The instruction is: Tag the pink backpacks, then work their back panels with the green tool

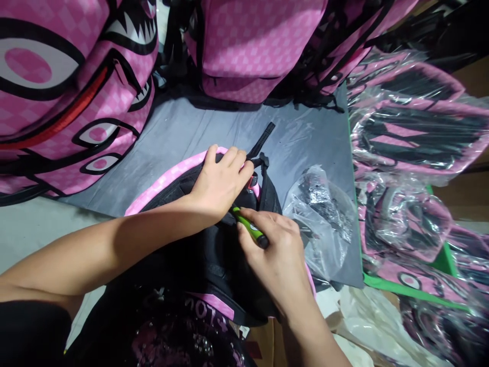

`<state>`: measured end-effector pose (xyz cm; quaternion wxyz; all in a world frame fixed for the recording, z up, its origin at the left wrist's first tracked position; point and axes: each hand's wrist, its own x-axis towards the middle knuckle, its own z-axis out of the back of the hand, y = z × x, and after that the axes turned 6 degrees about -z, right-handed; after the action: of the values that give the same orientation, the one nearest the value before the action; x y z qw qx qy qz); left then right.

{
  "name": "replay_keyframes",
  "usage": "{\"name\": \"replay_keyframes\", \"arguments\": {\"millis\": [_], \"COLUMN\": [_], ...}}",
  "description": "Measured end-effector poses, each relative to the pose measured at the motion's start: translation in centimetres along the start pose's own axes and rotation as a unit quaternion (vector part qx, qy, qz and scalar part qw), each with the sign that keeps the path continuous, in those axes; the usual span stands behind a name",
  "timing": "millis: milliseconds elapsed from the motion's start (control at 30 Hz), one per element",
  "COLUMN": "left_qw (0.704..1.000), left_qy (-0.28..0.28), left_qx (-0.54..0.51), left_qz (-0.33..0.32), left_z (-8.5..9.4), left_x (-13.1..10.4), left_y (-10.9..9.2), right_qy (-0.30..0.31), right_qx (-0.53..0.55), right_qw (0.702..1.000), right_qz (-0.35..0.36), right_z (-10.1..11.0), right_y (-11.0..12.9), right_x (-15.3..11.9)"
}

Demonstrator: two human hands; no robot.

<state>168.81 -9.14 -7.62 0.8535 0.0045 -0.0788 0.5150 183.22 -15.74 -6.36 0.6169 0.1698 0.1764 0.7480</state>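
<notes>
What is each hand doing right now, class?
Left hand: resting on the black and pink bag.
Right hand: closed around a green-handled tool.

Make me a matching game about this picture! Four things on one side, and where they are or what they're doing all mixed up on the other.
Things:
1. Left hand
2. Right hand
3. Clear plastic bag
4. Big cartoon eye

Places and doings:
A. On the pink bag at the far left
B. Touching the pink edge of the black bag
C. Lying on the grey table
D. Holding the green tool

Pairs: 1-B, 2-D, 3-C, 4-A
</notes>
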Motion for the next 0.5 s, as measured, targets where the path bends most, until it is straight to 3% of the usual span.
{"name": "replay_keyframes", "arguments": {"millis": [233, 500], "left_qw": [1.000, 1.000], "left_qy": [0.000, -0.003], "left_qx": [0.012, 0.022], "left_qz": [0.000, 0.000], "left_z": [0.00, -0.08], "left_x": [-0.02, 0.00], "left_y": [-0.02, -0.14], "right_qy": [-0.019, 0.000], "right_qx": [-0.008, 0.004], "right_qw": [1.000, 1.000], "right_qz": [-0.004, -0.007], "right_z": [-0.04, 0.24], "right_y": [0.08, -0.49], "right_x": [-0.08, -0.05]}}
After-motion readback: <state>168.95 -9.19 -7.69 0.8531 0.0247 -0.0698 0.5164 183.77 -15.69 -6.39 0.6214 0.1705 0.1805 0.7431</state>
